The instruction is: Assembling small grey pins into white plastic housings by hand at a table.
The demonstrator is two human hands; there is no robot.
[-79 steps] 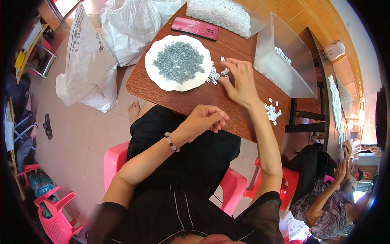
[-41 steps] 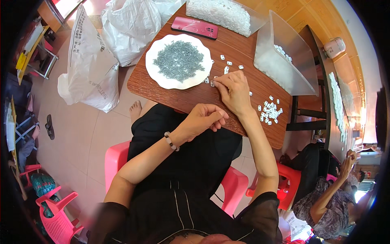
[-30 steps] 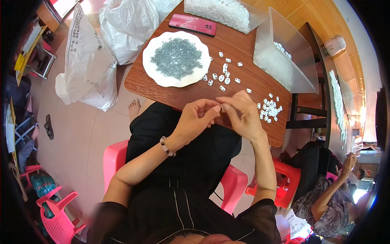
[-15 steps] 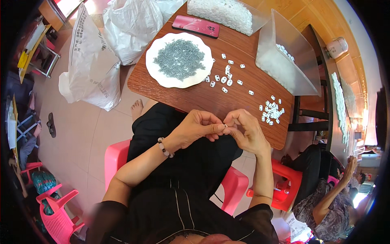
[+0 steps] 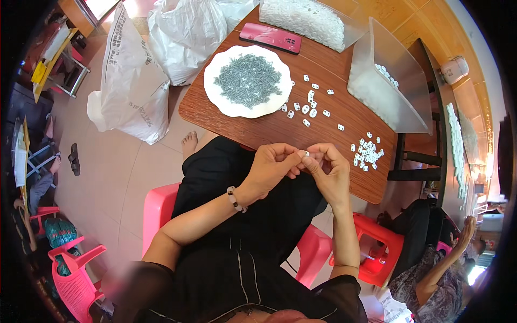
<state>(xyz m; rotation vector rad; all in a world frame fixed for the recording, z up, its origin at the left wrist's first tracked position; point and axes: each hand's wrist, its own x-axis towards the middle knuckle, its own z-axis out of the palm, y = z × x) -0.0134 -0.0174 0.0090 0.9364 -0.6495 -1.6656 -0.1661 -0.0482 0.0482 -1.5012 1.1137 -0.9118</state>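
Both hands now off the bench [image 5: 269, 129] and over lap, left hand [image 5: 274, 168] and right hand [image 5: 328, 173] fingers pinching one white clip [image 5: 305, 154] together, so pick done, fitting underway.

Red phone [image 5: 270, 37] at table's far edge, white sacks [image 5: 128, 83] on floor to the left, pink plastic chair [image 5: 75, 277] lower left, red stool [image 5: 379, 253] w/ another person [image 5: 431, 269] at right.

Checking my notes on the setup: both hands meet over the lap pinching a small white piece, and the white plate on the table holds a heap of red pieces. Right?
Not quite. In the head view the white plate holds grey pieces, not red. The rest stands: left hand and right hand meet over the lap, pinching a small white piece.
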